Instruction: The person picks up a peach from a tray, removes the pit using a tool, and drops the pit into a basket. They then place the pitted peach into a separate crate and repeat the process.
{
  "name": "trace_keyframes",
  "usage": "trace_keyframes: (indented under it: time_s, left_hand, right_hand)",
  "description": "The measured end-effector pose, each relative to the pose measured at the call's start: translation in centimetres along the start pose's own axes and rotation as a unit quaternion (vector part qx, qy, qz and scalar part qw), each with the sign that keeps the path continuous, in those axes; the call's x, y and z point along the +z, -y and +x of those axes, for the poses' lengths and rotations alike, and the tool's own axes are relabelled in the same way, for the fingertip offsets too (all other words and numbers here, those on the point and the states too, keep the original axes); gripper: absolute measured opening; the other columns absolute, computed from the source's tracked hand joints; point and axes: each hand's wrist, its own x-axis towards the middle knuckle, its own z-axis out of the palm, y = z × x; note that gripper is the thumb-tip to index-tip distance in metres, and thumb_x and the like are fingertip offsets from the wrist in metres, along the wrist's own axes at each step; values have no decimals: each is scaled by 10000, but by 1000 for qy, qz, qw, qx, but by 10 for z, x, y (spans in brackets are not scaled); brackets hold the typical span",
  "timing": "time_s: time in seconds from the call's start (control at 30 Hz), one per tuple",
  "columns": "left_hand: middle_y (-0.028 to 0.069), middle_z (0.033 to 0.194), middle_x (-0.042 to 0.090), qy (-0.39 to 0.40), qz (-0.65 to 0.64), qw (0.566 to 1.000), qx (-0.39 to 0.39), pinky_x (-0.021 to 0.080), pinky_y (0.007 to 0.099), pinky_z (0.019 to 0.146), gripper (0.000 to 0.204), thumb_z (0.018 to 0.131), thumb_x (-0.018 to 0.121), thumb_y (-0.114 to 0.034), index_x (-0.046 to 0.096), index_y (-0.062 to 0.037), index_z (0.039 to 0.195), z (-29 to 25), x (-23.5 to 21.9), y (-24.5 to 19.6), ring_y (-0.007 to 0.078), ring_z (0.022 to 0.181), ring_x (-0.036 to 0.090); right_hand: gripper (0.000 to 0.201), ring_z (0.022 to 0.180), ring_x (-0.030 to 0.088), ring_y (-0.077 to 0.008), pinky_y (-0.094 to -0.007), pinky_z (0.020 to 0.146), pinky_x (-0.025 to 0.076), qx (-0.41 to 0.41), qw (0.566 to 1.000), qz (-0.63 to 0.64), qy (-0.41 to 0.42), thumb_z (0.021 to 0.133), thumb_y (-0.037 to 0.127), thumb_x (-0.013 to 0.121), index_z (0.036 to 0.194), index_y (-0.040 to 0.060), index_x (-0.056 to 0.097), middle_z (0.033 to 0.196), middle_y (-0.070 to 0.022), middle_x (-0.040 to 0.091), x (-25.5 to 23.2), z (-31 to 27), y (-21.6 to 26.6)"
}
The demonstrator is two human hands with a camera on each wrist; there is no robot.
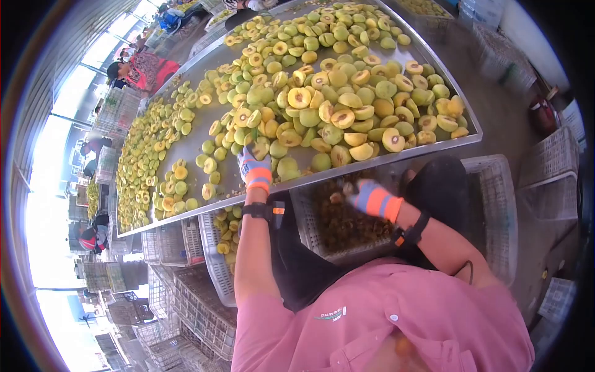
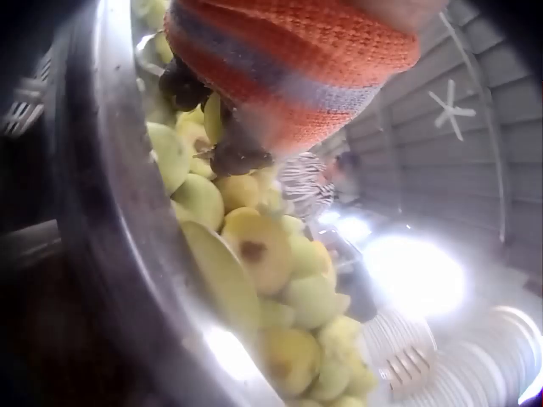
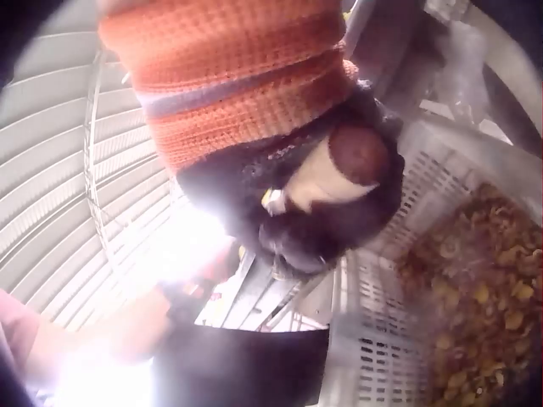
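Halved yellow-green fruit (image 1: 299, 97) lies heaped on a metal-rimmed tray (image 1: 396, 149). At its near edge, the gloved left hand (image 1: 255, 168) pinches a fruit half (image 1: 261, 147). Dark fingertips close around a pale green piece (image 2: 214, 119) in the left wrist view. The gloved right hand (image 1: 374, 199), blurred, is held above a crate of brownish bits (image 1: 347, 226). In the right wrist view its dark fingers curl round a pale wooden handle (image 3: 327, 180) with a brown end; the tool's other end is hidden.
White plastic crates stand below the tray, one holding fruit (image 1: 226, 232) on the left and another (image 1: 499, 211) on the right. The person's dark-clad knees flank the middle crate. Stacked crates (image 1: 192, 304) fill the lower left. Other people (image 1: 145, 69) are farther off.
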Motion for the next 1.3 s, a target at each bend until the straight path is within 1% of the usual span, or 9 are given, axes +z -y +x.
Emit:
trace_keyframes:
  time_s: [0.5,0.67,0.8,0.87,0.93,1.07,1.17,1.2,1.3]
  left_hand:
    - [215,1222,530,85,-143,970,177,511,430,886,918,694,813,-135,332,-70,1472,-150,-75,-149,408,1074,570]
    - [137,1205,557,166,-347,901,202,541,356,808,752,762,740,-62,396,-35,1429,-156,-67,-160,255,1021,609]
    - [115,1124,644,340,-619,696,-131,550,328,772,570,824,661,-12,461,13,1357,-151,-80,-150,219,957,645]
    - [102,1161,619,335,-529,774,-90,548,296,743,618,841,721,-151,446,-1,1374,-149,-58,-134,204,989,626]
    - [95,1169,612,189,-323,904,209,551,292,747,615,870,706,-80,403,3,1398,-160,-35,-120,193,999,617]
    - [92,1132,625,125,-439,889,28,557,290,755,453,948,618,-112,445,7,1349,-169,-10,-117,182,966,631]
    - [87,1085,643,141,-651,713,-219,552,283,739,416,1015,498,-361,535,-22,1254,-162,-30,-135,178,903,646]
    - [72,1048,655,112,-541,822,-138,546,276,724,537,1027,356,-516,586,-54,1179,-165,-23,-135,172,851,654]
    - [72,1047,654,124,-485,865,-16,547,288,740,489,1031,391,-444,563,-19,1199,-167,-19,-135,184,882,652]
  right_hand:
    - [286,854,555,-68,-282,767,484,-214,841,496,-10,897,249,711,1084,34,682,947,24,675,12,-5,-3]
    - [323,809,516,-50,-260,712,463,-113,870,471,92,891,303,707,1076,40,670,890,21,646,-30,-36,3]
    - [297,774,536,-67,-272,694,469,-127,885,436,99,891,272,695,1067,36,666,851,19,637,-40,-37,-1]
    - [273,788,543,-55,-269,706,477,-248,876,411,46,897,238,683,1082,39,660,846,24,635,-14,-20,-12]
    - [320,779,616,-162,-328,731,503,-261,899,352,-9,859,253,693,1094,38,653,856,-59,674,-12,-21,-6]
    - [334,885,670,-337,-415,805,517,-291,924,188,-159,838,279,651,1085,53,651,927,-188,686,-6,-29,-1]
    - [329,937,628,-405,-446,822,512,-228,964,62,-125,850,321,600,1042,58,643,949,-215,676,-14,-46,7]
    - [334,933,632,-401,-448,824,512,-208,971,43,-107,853,334,594,1036,58,635,947,-214,676,-11,-44,8]
    - [349,925,639,-393,-452,829,511,-166,983,1,-76,858,364,581,1028,62,617,945,-216,674,-7,-38,10]
